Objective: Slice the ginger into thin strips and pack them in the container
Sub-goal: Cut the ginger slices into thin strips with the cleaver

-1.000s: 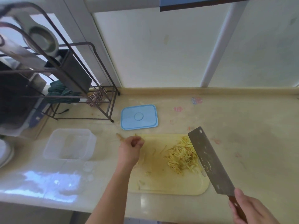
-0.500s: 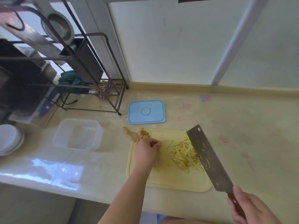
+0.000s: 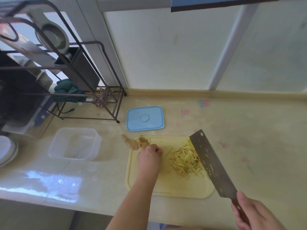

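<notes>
Ginger strips (image 3: 186,161) piled on board (image 3: 167,188), cleaver (image 3: 211,163) at pile's right edge.
Right hand (image 3: 254,213) grip wraps cleaver handle; left hand (image 3: 149,157) fingers curled, pinch unclear; container (image 3: 74,143) left, apart.

counter (image 3: 249,146) | cutting board (image 3: 167,186) | lid (image 3: 144,118) | container (image 3: 74,143) | rack (image 3: 93,103)

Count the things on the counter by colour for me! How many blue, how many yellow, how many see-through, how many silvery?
Blue: 1, the lid
Yellow: 2, the cutting board and the pile of ginger strips
See-through: 1, the container
Silvery: 1, the cleaver, held in the right hand
Total: 5
</notes>
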The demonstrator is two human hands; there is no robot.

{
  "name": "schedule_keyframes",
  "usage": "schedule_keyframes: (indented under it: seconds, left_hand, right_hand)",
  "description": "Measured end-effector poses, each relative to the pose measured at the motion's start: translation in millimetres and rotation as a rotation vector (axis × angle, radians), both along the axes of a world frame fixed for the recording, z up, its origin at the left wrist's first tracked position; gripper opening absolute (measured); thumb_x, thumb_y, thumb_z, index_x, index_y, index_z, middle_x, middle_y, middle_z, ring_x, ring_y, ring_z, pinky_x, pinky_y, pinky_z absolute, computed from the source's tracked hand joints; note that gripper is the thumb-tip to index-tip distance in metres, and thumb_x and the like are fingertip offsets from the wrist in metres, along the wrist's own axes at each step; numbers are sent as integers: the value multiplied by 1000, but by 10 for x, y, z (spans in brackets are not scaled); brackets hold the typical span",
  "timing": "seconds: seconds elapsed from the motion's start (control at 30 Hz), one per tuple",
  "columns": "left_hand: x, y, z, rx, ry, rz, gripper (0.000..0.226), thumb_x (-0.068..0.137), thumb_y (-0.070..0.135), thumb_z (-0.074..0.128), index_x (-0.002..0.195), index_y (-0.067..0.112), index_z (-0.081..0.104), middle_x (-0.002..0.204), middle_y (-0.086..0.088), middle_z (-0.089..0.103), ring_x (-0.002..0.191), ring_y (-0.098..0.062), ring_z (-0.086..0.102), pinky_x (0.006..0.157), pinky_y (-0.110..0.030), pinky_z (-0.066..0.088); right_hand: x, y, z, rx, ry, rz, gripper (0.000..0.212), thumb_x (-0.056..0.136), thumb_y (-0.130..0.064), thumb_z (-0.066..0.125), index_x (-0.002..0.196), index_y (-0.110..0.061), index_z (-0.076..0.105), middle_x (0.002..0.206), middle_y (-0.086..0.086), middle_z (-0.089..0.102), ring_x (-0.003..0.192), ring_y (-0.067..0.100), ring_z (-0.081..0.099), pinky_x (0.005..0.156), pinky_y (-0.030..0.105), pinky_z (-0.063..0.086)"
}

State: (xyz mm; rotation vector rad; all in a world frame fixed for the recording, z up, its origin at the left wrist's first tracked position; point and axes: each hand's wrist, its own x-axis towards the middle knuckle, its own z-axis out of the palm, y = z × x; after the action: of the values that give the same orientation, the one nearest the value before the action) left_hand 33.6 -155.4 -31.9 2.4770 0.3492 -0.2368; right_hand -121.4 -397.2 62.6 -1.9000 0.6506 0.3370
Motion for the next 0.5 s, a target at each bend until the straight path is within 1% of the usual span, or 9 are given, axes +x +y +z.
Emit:
schedule_keyframes:
  seconds: [0.1,0.17,0.3,0.37,0.43,0.5]
  left_hand:
    - [26,-35,36,156,28,-68,16,94,26,63,88,15,73,90,-1,70,88,-24,61,81,-37,48]
    - [50,-64,64,225,63,-99,16,94,30,63,89,17,71,92,1,70,94,-23,60,86,-36,44]
    - [116,-94,95,280,134,-97,15,94,32,64,93,17,67,95,0,69,100,-23,60,93,-38,43]
    - [122,-111,104,302,152,-99,17,96,33,62,98,16,66,99,-1,68,106,-24,58,94,-37,41]
    - [101,-141,120,329,175,-121,20,99,32,56,104,14,62,108,-3,65,115,-25,51,95,-37,37]
    - [65,-168,134,367,184,-165,23,101,31,50,109,12,60,115,-5,62,122,-27,44,97,-38,35]
  right_hand:
    - [-6,-16,28,9,13,-3,107,34,-103,44,60,1,53,43,9,44,40,17,38,41,21,29]
    - [2,-36,30,20,16,3,107,35,-103,43,60,1,53,43,8,44,40,18,38,41,21,30]
    - [-6,-58,5,57,17,25,106,37,-103,43,60,0,52,43,8,43,41,19,38,43,22,30]
    - [-16,-73,-16,59,-2,-8,108,37,-102,45,60,3,53,43,9,45,41,19,40,42,22,31]
    - [-21,-75,-18,75,4,-7,107,37,-102,46,61,3,53,43,9,45,41,19,40,43,22,30]
    - [-25,-74,-21,101,22,4,104,38,-101,45,60,-1,53,43,8,43,41,19,38,43,22,30]
